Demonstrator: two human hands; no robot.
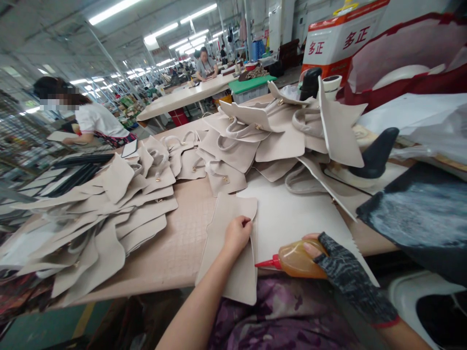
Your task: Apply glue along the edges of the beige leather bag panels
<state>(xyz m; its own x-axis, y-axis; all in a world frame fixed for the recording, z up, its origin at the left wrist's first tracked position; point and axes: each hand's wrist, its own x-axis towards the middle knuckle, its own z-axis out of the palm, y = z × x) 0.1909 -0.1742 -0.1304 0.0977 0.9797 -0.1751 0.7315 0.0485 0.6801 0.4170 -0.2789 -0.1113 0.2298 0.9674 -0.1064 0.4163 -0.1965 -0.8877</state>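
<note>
My left hand is closed in a pinch on the right edge of a beige leather piece that lies at the table's front edge and hangs over it. My right hand, in a dark fingerless patterned glove, grips an amber glue bottle with a red nozzle that points left toward the piece. Under both lies a white sheet on the tan table.
Piles of beige bag parts cover the table's left and back. A black shoe-shaped form and a dark glue-smeared board sit at the right. Other people work at tables behind.
</note>
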